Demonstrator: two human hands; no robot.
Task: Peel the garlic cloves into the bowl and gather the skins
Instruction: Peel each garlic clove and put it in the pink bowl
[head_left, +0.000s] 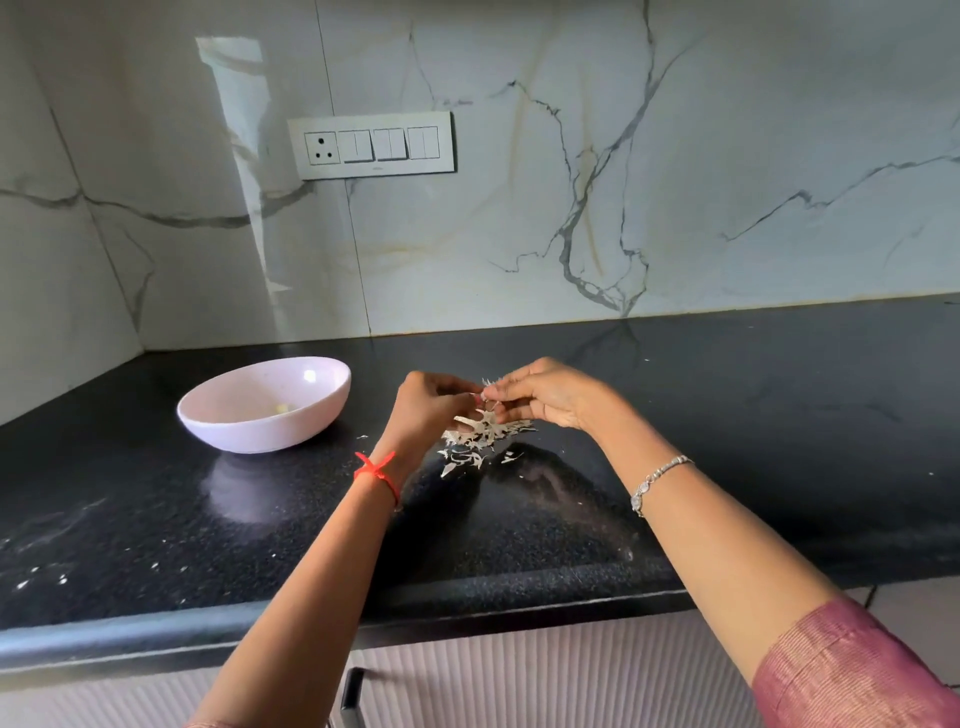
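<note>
Both hands are meeting just above the worktop (727, 415), fingertips together. The left hand (427, 410) and the right hand (545, 397) are pinching the same small garlic clove (485, 397) — each grip is clamping on it. The fingers are mostly hiding it, and a wisp of papery skin is sticking up between them. Directly beneath, a loose pile of skins (483, 434) is lying on the dark surface. Off to the left, the pale pink bowl (260, 434) is sitting upright, holding one peeled clove (282, 409). A red thread (376, 470) is circling the left wrist — a silver bracelet (657, 480) the right.
</note>
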